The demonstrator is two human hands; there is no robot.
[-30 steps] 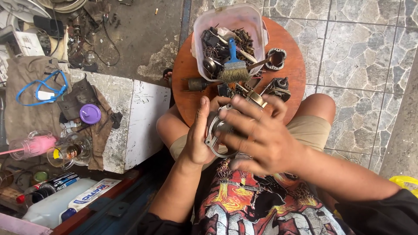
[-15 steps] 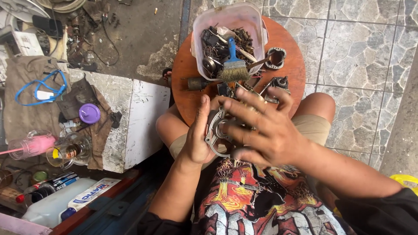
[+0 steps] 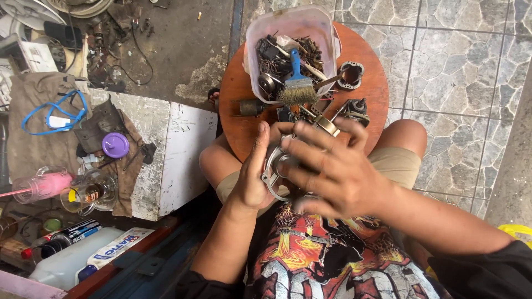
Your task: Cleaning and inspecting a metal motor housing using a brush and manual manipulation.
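seated over a round wooden stool point(image 3: 238, 119) at upper centre of the frame, working a grey metal housing point(image 3: 275, 171) held at mid-frame, just above the lap. left hand point(image 3: 252, 177) cupped against the housing's left rim, thumb up, fingers closed round its edge. right hand point(image 3: 332, 171) laid over the front of the part, fingers spread wide and pressing on it, hiding most of its face. judged to be a fitting or seating step on the casting, both palms squeezing toward each other; next move likely calls for steady, even pressure and a firm hold on the rim. behind the hands, on the stool: a clear plastic tub point(image 3: 327, 33) of small parts with a blue-handled brush point(image 3: 296, 83) in it, and loose metal pieces point(image 3: 352, 75) at right.
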